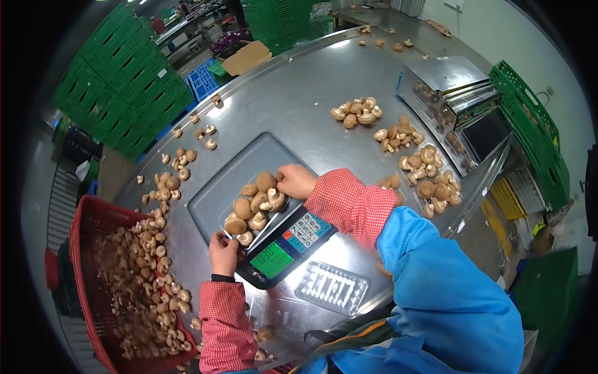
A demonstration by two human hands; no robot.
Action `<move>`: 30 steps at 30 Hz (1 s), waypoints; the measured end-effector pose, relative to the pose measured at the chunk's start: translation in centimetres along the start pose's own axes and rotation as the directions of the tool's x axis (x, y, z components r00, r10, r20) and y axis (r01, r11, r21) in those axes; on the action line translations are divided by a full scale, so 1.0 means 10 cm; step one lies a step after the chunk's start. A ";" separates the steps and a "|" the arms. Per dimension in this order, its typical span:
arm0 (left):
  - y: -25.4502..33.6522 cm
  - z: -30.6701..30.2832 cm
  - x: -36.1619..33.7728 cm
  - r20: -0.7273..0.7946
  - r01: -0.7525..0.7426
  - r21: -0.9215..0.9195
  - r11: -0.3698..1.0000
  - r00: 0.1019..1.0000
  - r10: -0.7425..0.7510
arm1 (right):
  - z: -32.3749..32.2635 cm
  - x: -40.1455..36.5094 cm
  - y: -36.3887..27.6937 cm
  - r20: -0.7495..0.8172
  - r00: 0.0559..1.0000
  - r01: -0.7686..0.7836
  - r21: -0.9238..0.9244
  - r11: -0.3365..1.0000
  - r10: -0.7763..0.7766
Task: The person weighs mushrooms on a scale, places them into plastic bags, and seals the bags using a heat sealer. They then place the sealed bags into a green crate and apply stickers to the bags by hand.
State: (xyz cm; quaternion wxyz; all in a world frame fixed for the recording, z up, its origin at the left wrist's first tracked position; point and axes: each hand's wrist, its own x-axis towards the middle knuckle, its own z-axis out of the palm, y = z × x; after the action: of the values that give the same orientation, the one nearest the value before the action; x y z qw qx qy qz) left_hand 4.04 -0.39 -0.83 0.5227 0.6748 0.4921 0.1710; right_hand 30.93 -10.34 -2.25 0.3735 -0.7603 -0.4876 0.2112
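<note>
A heap of brown-capped shiitake mushrooms (254, 201) sits on a digital scale (295, 235) with a lit green display. They seem to rest in a clear plastic tray, mostly hidden beneath them. At the heap's near left end, my left hand (223, 254) is closed, thumb and finger pinching what looks like the tray's rim. My right hand (296, 181) is closed at the opposite end, its curled fingers against the rim beside a large cap. A grey shallow tray (208, 202) lies under and behind the scale. Closer to me lies an unfilled clear plastic tray (333, 287).
A red basket (87, 274) full of mushrooms stands at left, with loose mushrooms (165, 182) beside it. Several mushroom piles (358, 112) lie on the right of the steel table (299, 106). A metal machine (451, 106) stands behind them; green crates (118, 81) are stacked far left.
</note>
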 end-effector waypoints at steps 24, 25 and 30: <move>1.65 3.41 -1.09 0.630 -0.042 -0.218 0.975 0.757 0.174 | -3.38 -2.93 1.55 -0.157 0.871 -0.385 0.371 0.845 0.466; 1.78 3.68 -1.11 0.608 -0.043 -0.212 0.976 0.777 0.166 | -3.65 -2.93 1.72 -0.158 0.882 -0.369 0.355 0.859 0.444; 2.42 4.79 -1.09 0.528 -0.166 -0.232 0.959 0.806 0.267 | -4.81 -2.78 2.40 -0.168 0.900 -0.315 0.391 0.865 0.403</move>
State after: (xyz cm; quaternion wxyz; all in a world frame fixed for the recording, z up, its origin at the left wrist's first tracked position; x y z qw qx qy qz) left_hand 46.52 -34.54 4.45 0.6765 0.6986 0.2224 0.0694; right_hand 65.82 -58.63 8.36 0.5148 -0.7784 -0.2406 0.2668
